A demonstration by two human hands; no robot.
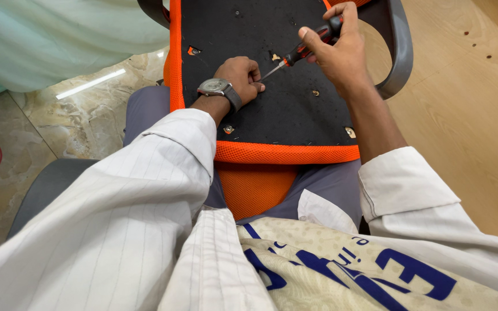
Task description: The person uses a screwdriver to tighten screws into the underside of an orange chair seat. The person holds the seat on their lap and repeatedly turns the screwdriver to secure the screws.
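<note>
Fingers [341, 26] of the right hand [341, 55] are closed round the red-and-black handle of a screwdriver [304, 50], whose long axis runs from the upper right down to the lower left. Its metal tip ends just beside the left hand [243, 75]. Fingers [255, 78] of that hand are curled in and pressed on the black underside of an upturned chair seat [295, 115]; whether they pinch anything at the tip cannot be told. The left hand, with a wristwatch [217, 87], is the nearer of the two to the tip.

The seat lies across the person's lap, its orange mesh edge [286, 152] toward the body. Small screw holes show near its near corners and left edge, with loose specks on the black panel right of the tip. A grey armrest [399, 52] curves off the seat's right edge, behind the right hand. Marble floor [87, 115] lies to the left and wooden flooring [468, 115] to the right.
</note>
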